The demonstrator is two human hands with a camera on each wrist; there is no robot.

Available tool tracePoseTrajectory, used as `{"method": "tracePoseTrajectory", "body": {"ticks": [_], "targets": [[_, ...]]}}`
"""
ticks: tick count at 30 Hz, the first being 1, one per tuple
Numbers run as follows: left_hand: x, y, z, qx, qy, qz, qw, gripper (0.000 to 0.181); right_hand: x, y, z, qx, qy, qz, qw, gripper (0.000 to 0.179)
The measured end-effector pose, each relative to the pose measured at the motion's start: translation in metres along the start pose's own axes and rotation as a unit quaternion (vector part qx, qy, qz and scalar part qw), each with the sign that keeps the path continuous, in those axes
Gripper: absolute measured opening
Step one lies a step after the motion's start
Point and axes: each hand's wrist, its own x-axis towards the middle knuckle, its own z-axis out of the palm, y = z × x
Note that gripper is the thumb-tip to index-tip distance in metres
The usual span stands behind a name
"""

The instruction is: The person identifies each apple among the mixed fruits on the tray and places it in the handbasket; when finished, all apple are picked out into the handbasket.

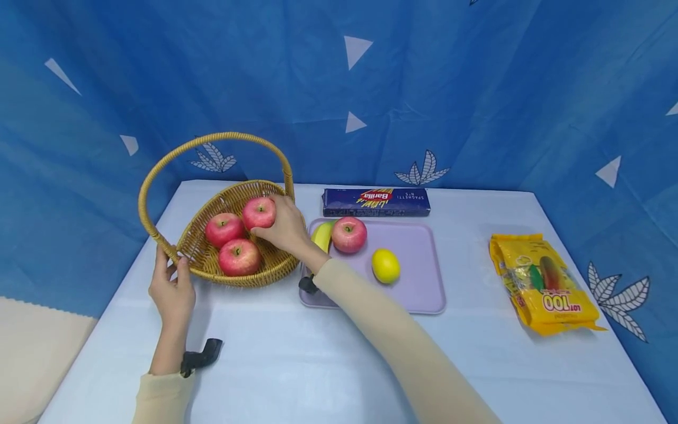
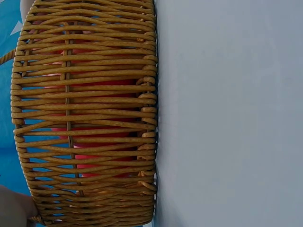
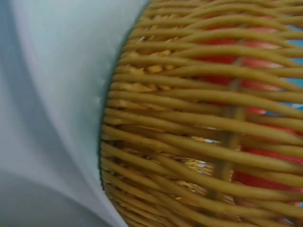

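Observation:
A woven basket (image 1: 275,268) with a tall arched handle stands at the left of the table. In the head view, two red apples (image 1: 239,257) lie inside it. My right hand (image 1: 286,227) reaches over the basket's right rim and holds a third apple (image 1: 259,212) beside them. At the left rim, near the foot of the handle, my left hand (image 1: 173,291) grips the basket. Both wrist views look at the basket's woven side (image 2: 94,109), with red showing through the gaps.
Right of the basket, a lilac tray (image 1: 415,294) bears an apple (image 1: 349,234), a banana (image 1: 322,237) and a lemon (image 1: 385,266). Behind it lies a blue spaghetti box (image 1: 376,202). A yellow candy bag (image 1: 545,284) lies far right. A blue curtain (image 1: 296,76) hangs behind the table.

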Motion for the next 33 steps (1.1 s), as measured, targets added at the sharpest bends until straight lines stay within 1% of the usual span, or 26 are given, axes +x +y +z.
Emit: {"method": "tracePoseTrajectory", "body": {"ticks": [3, 6, 11, 16, 21, 24, 28, 33], "targets": [[-0.001, 0.000, -0.001, 0.002, 0.003, 0.000, 1.0000, 0.055, 0.005, 0.000, 0.007, -0.030, -0.009, 0.003, 0.9995, 0.076], [-0.001, 0.000, -0.001, 0.002, 0.003, 0.002, 1.0000, 0.055, 0.009, 0.000, 0.012, -0.039, -0.010, 0.011, 0.9991, 0.079], [-0.003, 0.000, -0.001, 0.000, 0.003, 0.007, 1.0000, 0.054, 0.014, 0.000, 0.019, -0.072, -0.008, 0.039, 0.9967, 0.082], [-0.004, 0.001, 0.001, -0.005, 0.005, 0.006, 1.0000, 0.054, 0.018, 0.001, 0.022, -0.100, -0.020, 0.057, 0.9931, 0.085], [-0.004, 0.002, -0.001, -0.007, 0.008, 0.006, 0.9999, 0.055, 0.020, 0.000, 0.026, -0.100, -0.026, 0.069, 0.9923, 0.086], [-0.004, 0.003, -0.001, -0.004, 0.007, 0.008, 0.9999, 0.055, 0.021, 0.000, 0.027, -0.096, -0.032, 0.076, 0.9920, 0.082], [-0.003, 0.003, -0.002, -0.006, 0.007, 0.009, 0.9999, 0.055, 0.022, 0.001, 0.028, -0.083, -0.034, 0.078, 0.9929, 0.072], [-0.002, 0.002, -0.001, -0.008, 0.007, 0.014, 0.9998, 0.055, 0.022, 0.001, 0.028, -0.070, -0.035, 0.082, 0.9936, 0.069]]}}
